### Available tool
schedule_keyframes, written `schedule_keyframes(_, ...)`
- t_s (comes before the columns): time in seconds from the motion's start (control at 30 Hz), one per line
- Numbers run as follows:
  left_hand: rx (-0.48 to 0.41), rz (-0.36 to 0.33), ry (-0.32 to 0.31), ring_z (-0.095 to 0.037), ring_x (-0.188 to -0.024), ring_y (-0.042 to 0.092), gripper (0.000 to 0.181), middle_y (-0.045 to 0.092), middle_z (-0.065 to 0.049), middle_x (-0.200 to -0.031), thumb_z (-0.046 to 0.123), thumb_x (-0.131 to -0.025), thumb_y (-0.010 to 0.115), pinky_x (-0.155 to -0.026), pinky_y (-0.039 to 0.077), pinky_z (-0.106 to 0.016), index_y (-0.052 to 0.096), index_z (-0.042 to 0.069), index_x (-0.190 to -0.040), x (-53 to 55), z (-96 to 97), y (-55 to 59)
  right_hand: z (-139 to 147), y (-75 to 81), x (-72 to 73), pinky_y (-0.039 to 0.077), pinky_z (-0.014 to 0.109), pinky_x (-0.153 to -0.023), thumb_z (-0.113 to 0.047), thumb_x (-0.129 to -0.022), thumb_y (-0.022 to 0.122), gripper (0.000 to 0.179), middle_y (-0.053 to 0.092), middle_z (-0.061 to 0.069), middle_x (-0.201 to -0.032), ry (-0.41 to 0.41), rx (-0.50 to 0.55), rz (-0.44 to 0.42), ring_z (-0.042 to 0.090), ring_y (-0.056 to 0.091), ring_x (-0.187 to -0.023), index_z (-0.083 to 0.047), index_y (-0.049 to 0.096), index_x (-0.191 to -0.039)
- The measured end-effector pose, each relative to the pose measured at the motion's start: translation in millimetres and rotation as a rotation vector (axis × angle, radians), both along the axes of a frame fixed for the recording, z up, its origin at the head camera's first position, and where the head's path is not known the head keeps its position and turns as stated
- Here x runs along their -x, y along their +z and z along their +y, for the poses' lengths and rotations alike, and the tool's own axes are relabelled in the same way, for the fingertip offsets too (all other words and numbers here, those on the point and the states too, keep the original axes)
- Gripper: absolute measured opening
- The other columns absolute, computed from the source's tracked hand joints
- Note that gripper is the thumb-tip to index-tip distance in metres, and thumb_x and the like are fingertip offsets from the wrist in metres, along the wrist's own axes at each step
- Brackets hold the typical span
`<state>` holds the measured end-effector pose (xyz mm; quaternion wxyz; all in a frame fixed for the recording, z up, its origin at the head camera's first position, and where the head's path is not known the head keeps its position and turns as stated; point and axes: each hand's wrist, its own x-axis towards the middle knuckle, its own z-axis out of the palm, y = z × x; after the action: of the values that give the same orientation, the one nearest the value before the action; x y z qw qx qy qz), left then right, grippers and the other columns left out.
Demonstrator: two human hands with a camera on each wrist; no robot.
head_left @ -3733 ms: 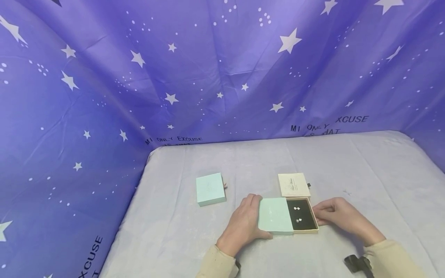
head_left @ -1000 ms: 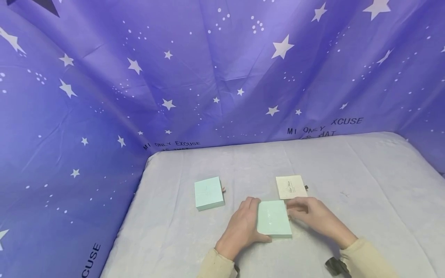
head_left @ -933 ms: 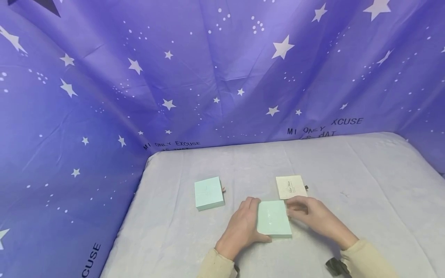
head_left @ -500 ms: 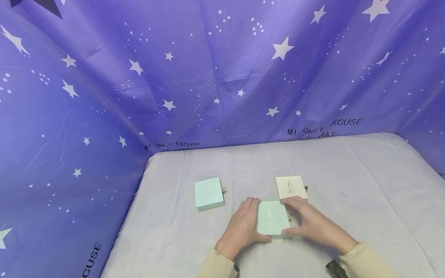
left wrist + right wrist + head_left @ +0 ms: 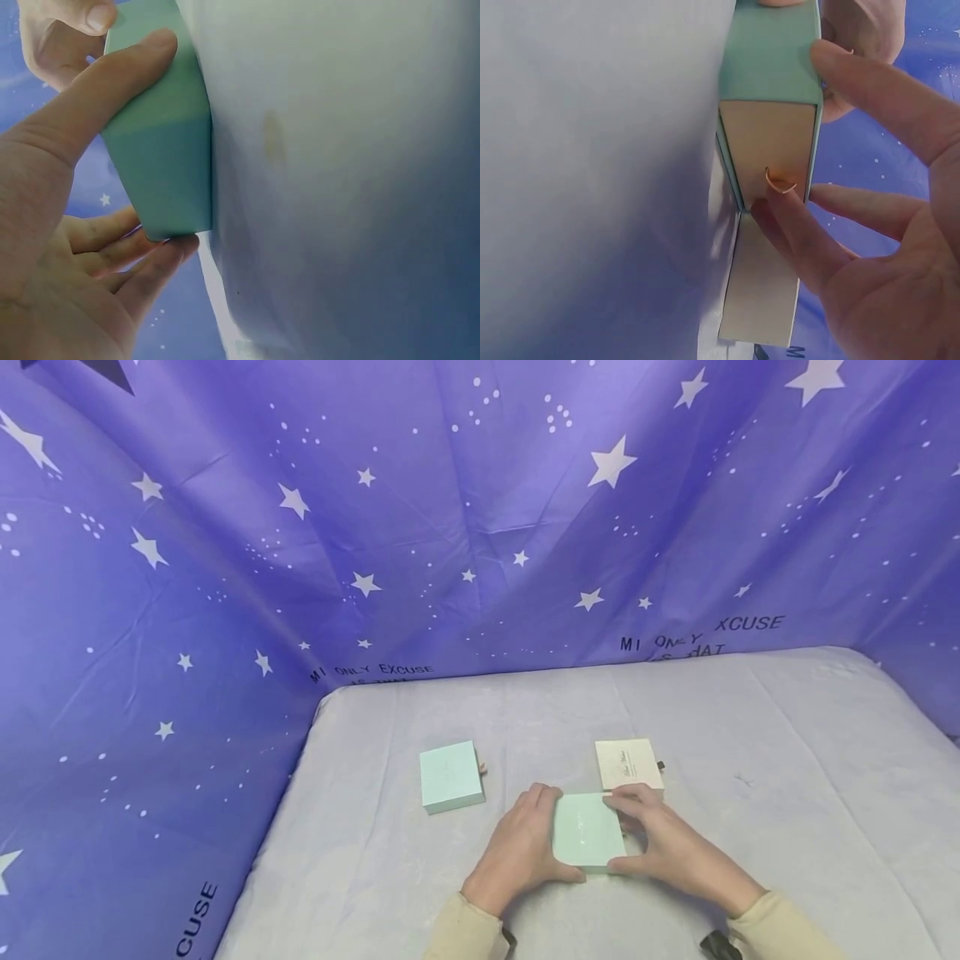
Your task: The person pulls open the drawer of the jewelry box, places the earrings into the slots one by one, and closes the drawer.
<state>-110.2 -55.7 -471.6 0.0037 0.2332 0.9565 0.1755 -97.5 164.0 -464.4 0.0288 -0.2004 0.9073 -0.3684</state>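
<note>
Counter (image 5: 795,777): pale grey, fabric-covered, lightly creased. Purple star-printed drape (image 5: 450,510) behind counter and along both its sides, folds visible; black lettering (image 5: 748,623) above counter's rear edge.

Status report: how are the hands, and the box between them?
Left hand and right hand holding the mint box. Drawer closed. Cream box close behind, may hinder pushing away.
</note>
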Motion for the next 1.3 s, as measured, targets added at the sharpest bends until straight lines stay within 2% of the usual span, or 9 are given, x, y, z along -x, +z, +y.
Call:
schedule_keyframes(0.17,-0.004,0.012,-0.010,-0.007,-0.098,0.055,0.100,0.057,0.002,-0.120,0.052,-0.051,0.095,-0.087,0.052,-0.020,0.053,0.010,-0.131,0.2,-0.5,3.1,0,1.7,-3.7,0.048,0.056,-0.099,-0.029,-0.065,0.091,0.082,0.048,0.025,-0.133,-0.018,-0.001,-0.016,0.042,0.057,-0.116,0.009,0.057,-0.130)
schedule_keyframes(0.33,-0.043,0.038,-0.014,-0.008,-0.101,0.056,0.097,0.057,0.003,-0.121,0.051,-0.050,0.095,-0.090,0.052,-0.022,0.055,0.011,-0.129,-2.2,-6.4,14.9,0,7.4,-7.7,0.052,0.047,-0.095,-0.033,-0.068,0.089,0.085,0.044,0.024,-0.137,-0.006,0.063,-0.054,0.035,0.065,-0.107,0.009,0.054,-0.133)
schedule_keyframes(0.43,-0.066,0.066,-0.017,-0.010,-0.103,0.056,0.098,0.058,0.002,-0.121,0.049,-0.049,0.096,-0.092,0.052,-0.024,0.056,0.010,-0.129,-1.7,-11.2,23.1,-2,14.9,-7.2,0.053,0.048,-0.095,-0.032,-0.070,0.089,0.082,0.044,0.021,-0.137,0.004,0.068,-0.008,0.030,0.068,-0.104,0.007,0.055,-0.133)
schedule_keyframes(0.57,-0.088,0.091,-0.021,-0.012,-0.105,0.057,0.097,0.058,0.000,-0.123,0.046,-0.050,0.096,-0.094,0.052,-0.026,0.055,0.009,-0.130,2.0,-16.3,29.6,-8,25.6,-4.4,0.050,0.053,-0.097,-0.027,-0.069,0.089,0.077,0.047,0.018,-0.135,-0.015,0.011,0.084,0.025,0.069,-0.103,0.005,0.058,-0.132)
schedule_keyframes(0.8,-0.126,0.100,0.022,-0.016,-0.109,0.058,0.096,0.057,-0.001,-0.126,0.042,-0.053,0.096,-0.098,0.052,-0.032,0.054,0.009,-0.132,14.5,-25.9,40.3,-21,41.2,5.6,0.049,0.055,-0.099,-0.020,-0.075,0.086,0.067,0.045,0.021,-0.141,-0.017,-0.019,0.145,0.039,0.054,-0.123,0.004,0.059,-0.132)
schedule_keyframes(0.87,-0.127,0.106,0.035,-0.017,-0.110,0.058,0.096,0.056,-0.001,-0.128,0.041,-0.054,0.096,-0.097,0.052,-0.033,0.054,0.008,-0.133,19.8,-27.4,42.2,-24,43.3,10.6,0.049,0.053,-0.100,-0.019,-0.077,0.084,0.066,0.043,0.021,-0.142,-0.016,-0.019,0.142,0.037,0.056,-0.122,0.004,0.058,-0.132)
schedule_keyframes(1.03,-0.132,0.073,0.058,-0.020,-0.114,0.058,0.096,0.055,-0.004,-0.131,0.040,-0.056,0.096,-0.098,0.052,-0.034,0.053,0.006,-0.135,30.8,-29.9,39.9,-31,40.9,22.4,0.048,0.054,-0.100,-0.015,-0.078,0.083,0.062,0.043,0.024,-0.142,-0.009,-0.010,0.126,0.038,0.057,-0.120,0.007,0.058,-0.130)
schedule_keyframes(1.17,-0.141,0.041,0.071,-0.020,-0.116,0.057,0.094,0.054,-0.004,-0.133,0.038,-0.058,0.095,-0.100,0.051,-0.034,0.052,0.005,-0.135,36.6,-31.5,33.6,-37,35.0,28.6,0.046,0.057,-0.103,-0.012,-0.078,0.082,0.060,0.044,0.028,-0.141,-0.014,-0.018,0.134,0.046,0.052,-0.124,0.011,0.057,-0.128)
schedule_keyframes(1.3,-0.143,0.042,0.074,-0.020,-0.117,0.057,0.093,0.055,-0.004,-0.132,0.038,-0.059,0.095,-0.101,0.051,-0.034,0.053,0.003,-0.134,41.1,-32.5,27.2,-42,29.6,32.0,0.044,0.056,-0.105,-0.009,-0.080,0.080,0.057,0.044,0.029,-0.141,-0.026,-0.028,0.124,0.047,0.050,-0.126,0.013,0.057,-0.127)
